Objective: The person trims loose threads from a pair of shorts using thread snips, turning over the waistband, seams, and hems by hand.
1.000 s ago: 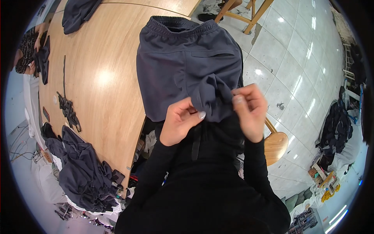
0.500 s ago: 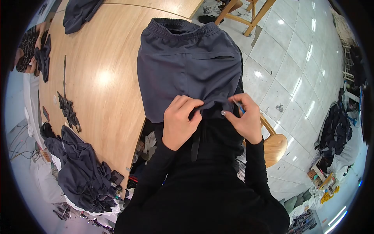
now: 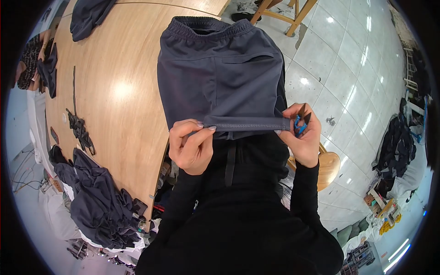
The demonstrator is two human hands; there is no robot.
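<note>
The shorts (image 3: 188, 85) have a pocket (image 3: 260, 58), perhaps slightly open.

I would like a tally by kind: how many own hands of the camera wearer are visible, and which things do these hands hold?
Hands: 2 (left hand, right hand)
Dark grey shorts: 1 pair
Blue-handled snips: 1
Total: 4, counting the pair as one
</note>
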